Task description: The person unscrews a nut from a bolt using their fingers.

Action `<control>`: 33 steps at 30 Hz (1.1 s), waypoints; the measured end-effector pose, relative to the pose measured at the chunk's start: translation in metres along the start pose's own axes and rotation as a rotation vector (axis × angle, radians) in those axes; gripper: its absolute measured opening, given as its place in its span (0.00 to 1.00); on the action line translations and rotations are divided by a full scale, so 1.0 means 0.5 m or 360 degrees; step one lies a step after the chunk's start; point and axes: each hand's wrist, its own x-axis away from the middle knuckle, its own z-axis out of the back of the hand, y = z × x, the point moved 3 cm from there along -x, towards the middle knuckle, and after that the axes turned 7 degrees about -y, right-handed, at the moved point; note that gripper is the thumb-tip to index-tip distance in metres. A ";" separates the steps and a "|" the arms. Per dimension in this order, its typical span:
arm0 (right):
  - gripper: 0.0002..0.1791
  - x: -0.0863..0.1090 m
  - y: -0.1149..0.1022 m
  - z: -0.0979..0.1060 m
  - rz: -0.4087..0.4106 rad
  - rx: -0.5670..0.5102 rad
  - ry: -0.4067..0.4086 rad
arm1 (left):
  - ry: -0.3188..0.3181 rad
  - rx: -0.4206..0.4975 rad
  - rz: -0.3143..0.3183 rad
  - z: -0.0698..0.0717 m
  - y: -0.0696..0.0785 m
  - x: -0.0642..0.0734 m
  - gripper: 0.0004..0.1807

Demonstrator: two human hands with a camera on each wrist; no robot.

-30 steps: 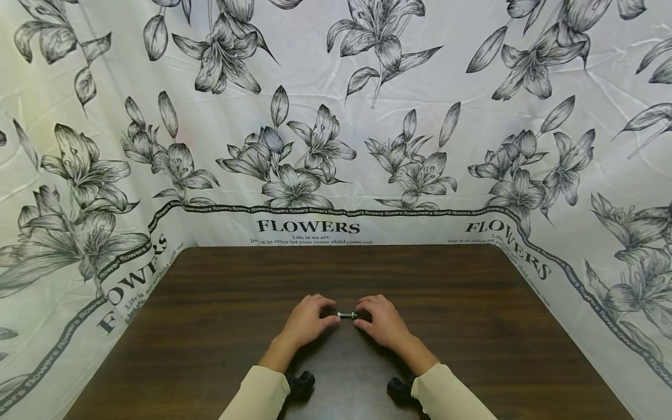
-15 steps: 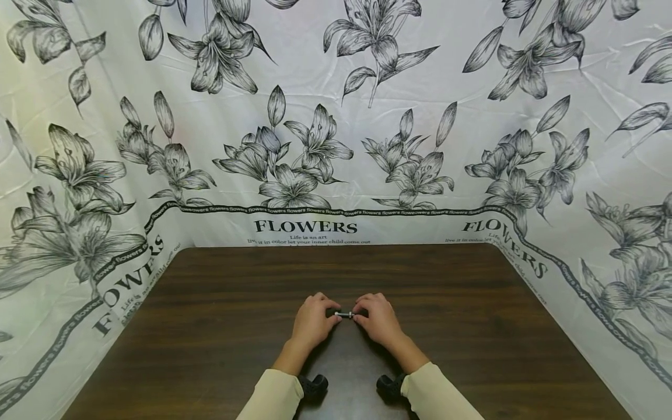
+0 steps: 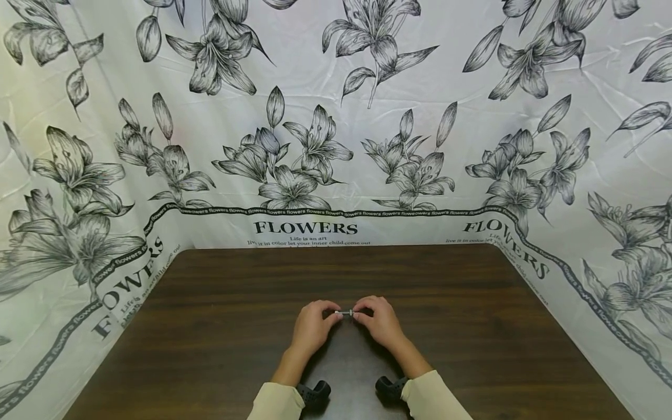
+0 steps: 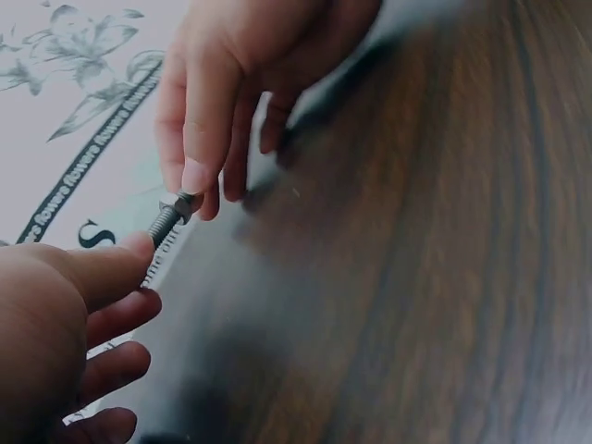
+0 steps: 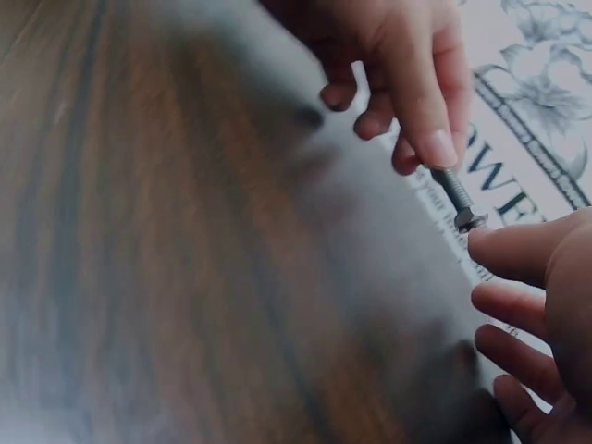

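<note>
Between my two hands is a small metal bolt with a threaded shank, held lengthwise above the table. My left hand pinches its left end between thumb and fingers, which hide that end. Near the other end a hex nut sits around the bolt. My right hand pinches there, its thumb and index fingertips right at the nut. In the left wrist view the right fingers come down from above onto the nut; the remaining fingers of both hands are loosely bent.
The dark wood-grain table spreads out around both hands. Behind it and along its sides hangs white cloth printed with flowers and lettering. Black wrist mounts stick inward beside the light sleeves.
My left hand has shifted right and my right hand slightly left, so the forearms are closer together. Both hands' fingertips have drawn in on the bolt, which stays between them.
</note>
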 end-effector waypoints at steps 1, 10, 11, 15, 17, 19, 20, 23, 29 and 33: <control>0.05 0.001 0.001 0.000 -0.0010 -0.0054 0.0021 | 0.0018 0.0059 -0.0001 0.001 0.001 0.001 0.05; 0.04 0.008 -0.052 0.023 0.0012 -0.0536 0.0315 | 0.0168 0.0466 -0.0006 0.023 0.025 -0.003 0.05; 0.04 0.009 -0.065 0.030 0.0020 -0.0569 0.0330 | 0.0182 0.0477 -0.0010 0.027 0.029 -0.004 0.06; 0.03 0.009 -0.109 0.056 -0.0034 -0.0674 0.0361 | 0.0225 0.0504 -0.0048 0.043 0.046 -0.008 0.06; 0.03 0.006 -0.118 0.062 -0.0075 -0.0718 0.0373 | 0.0242 0.0517 -0.0064 0.052 0.053 -0.013 0.07; 0.04 0.002 -0.127 0.068 -0.0093 -0.0765 0.0389 | 0.0264 0.0545 -0.0081 0.063 0.061 -0.016 0.08; 0.04 -0.001 -0.131 0.070 -0.0098 -0.0792 0.0397 | 0.0275 0.0556 -0.0086 0.068 0.065 -0.018 0.08; 0.04 -0.009 -0.142 0.076 -0.0082 -0.0880 0.0417 | 0.0300 0.0602 -0.0103 0.082 0.075 -0.022 0.09; 0.05 -0.020 -0.159 0.081 -0.0041 -0.0993 0.0450 | 0.0308 0.0698 -0.0079 0.100 0.087 -0.023 0.09; 0.04 -0.021 -0.166 0.085 -0.0030 -0.1021 0.0433 | 0.0303 0.0708 -0.0084 0.106 0.093 -0.020 0.08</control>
